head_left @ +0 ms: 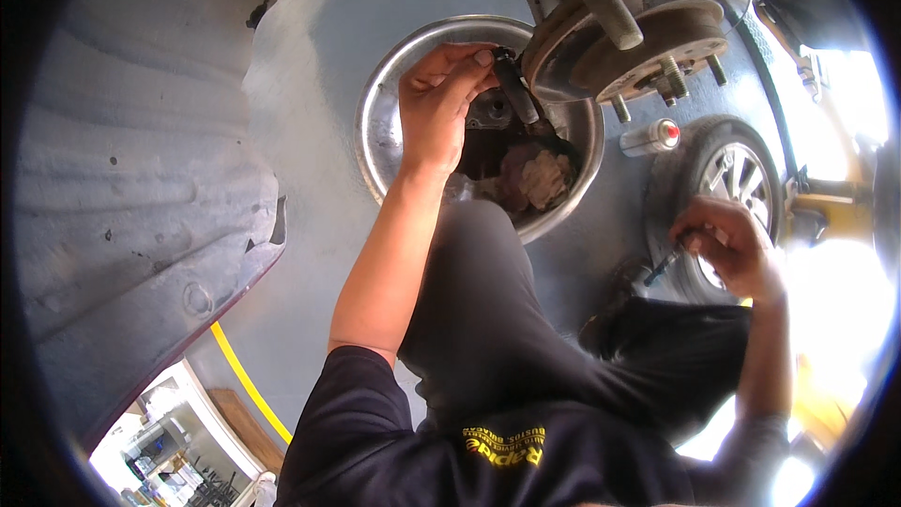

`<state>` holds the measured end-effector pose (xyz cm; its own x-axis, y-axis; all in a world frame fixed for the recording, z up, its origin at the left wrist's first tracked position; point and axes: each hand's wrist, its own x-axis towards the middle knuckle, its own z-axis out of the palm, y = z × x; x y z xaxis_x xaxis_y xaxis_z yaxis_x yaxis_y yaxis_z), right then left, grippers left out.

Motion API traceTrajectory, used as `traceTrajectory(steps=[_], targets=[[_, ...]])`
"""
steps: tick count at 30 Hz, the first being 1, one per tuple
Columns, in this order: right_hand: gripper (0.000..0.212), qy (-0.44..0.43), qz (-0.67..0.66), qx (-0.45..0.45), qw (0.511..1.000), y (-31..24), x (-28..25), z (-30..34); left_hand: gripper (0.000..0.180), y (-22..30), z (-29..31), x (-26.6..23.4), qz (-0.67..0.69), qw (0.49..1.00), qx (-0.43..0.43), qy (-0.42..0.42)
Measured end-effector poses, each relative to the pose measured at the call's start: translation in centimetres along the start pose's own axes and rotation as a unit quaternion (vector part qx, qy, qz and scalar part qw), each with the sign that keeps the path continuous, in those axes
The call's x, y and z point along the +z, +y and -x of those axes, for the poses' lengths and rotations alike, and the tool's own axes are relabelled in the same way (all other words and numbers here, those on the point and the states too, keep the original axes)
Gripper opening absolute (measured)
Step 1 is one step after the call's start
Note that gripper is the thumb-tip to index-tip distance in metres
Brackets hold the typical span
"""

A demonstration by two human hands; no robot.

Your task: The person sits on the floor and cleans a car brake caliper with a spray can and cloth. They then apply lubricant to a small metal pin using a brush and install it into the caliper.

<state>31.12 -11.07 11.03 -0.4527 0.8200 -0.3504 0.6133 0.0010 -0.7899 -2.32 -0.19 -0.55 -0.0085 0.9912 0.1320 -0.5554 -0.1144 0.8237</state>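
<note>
My left hand (445, 99) is raised over a metal basin, its thumb and fingers closed at the upper end of a dark cylindrical part (517, 92). That part hangs tilted beside the rusty brake disc (601, 33); whether it is fixed to anything there is hidden. Studs (672, 75) stick out of the hub. To the right, my right hand (734, 239) grips a slim dark rod (663, 266), which points down and left; its exact kind is too small to tell.
The round basin (374, 145) holds dark parts and a crumpled pale rag (544, 178). A spray can (649, 137) with a red nozzle lies by a removed wheel (718, 169) on the grey floor (310, 113). Vehicle bodywork (150, 188) fills the left side.
</note>
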Motion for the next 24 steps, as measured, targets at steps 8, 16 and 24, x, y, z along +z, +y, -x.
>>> traceTrajectory(steps=[8, 16, 24], targets=[[0.038, 0.024, 0.014, 0.008, 1.000, -0.5, -0.2, 1.0, 0.015, -0.3, -0.5, -1.0, -0.066, 0.997, 0.035, -0.027], [0.036, 0.055, 0.005, 0.005, 0.998, -0.9, -0.3, 2.0, 0.012, 3.3, -1.3, 0.1, -0.278, 0.955, 0.032, -0.100], [0.027, 0.052, -0.022, 0.030, 0.998, -4.5, 0.3, 1.9, 0.012, 2.6, -2.1, -0.5, -0.073, 0.990, -0.097, -0.075]])
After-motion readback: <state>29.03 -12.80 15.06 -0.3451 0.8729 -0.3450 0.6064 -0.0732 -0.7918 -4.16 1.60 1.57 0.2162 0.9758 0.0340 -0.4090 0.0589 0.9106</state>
